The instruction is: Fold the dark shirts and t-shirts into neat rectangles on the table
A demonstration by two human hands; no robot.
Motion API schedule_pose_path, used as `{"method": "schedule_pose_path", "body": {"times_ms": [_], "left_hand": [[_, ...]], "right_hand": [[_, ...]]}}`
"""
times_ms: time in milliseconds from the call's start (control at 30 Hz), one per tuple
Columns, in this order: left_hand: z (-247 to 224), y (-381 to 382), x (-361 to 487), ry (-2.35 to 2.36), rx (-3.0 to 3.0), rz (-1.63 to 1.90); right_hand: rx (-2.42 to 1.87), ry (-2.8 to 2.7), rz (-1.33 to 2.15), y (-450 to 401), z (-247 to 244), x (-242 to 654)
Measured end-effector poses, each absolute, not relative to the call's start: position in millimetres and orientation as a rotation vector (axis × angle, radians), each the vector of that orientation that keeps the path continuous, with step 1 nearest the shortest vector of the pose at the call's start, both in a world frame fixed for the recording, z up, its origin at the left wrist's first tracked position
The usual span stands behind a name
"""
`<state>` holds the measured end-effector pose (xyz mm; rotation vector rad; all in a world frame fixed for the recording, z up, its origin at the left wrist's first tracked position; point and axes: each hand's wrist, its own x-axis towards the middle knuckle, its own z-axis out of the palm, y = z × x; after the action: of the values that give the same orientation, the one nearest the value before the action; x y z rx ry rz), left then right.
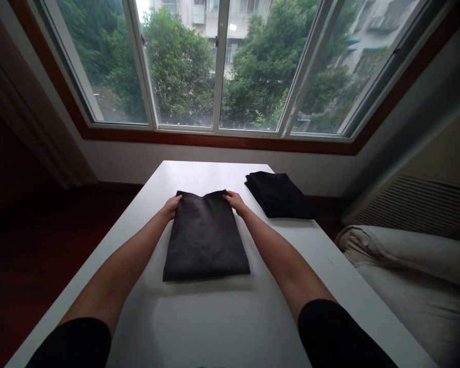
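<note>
A dark grey-brown piece of folded cloth [207, 237] lies flat as a near-rectangle on the white table [210, 322]. What kind of garment it is, I cannot tell. My left hand [171, 206] pinches its far left corner, and my right hand [235, 202] pinches the far right corner. Between the two hands the far edge dips slightly in the middle. To the right of my right hand, a folded black cloth [278, 195] rests near the table's right edge, its layers showing on the left side.
A wide window [214, 130] with a brown frame spans the wall beyond the table. At the right stands a pale cushioned seat [417, 276], below a slatted panel [425, 199]. A curtain [38, 102] hangs at the left above the dark red floor [42, 255].
</note>
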<state>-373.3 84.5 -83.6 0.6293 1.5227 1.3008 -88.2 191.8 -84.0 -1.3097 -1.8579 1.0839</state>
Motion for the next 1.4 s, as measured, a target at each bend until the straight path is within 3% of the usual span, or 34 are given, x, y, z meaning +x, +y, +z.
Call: {"method": "schedule_pose_path", "body": {"times_ms": [300,533,700,933,1400], "left_hand": [[-88.7,95.6,-375.8,1.952,1.076,1.326],[-84.2,77.9,-381.0,2.269,1.369,1.123],[-89.0,75.1,-351.2,2.371,1.969,0.854],[-117.5,84.4,-322.2,2.029,2.241,0.4],[-106.7,87.7,-332.9,2.153,2.191,0.43]], "right_hand": [[-1.535,-2.038,0.693,188.2,-82.0,-85.1],[-1.642,-2.133,0.563,179.0,-77.4,-84.4],[-1.447,-2.267,0.149,159.8,-75.5,-100.1],[-1.098,-2.735,0.296,137.6,-103.0,-117.8],[-1.392,-2.417,0.418,140.5,-100.9,-64.8]]}}
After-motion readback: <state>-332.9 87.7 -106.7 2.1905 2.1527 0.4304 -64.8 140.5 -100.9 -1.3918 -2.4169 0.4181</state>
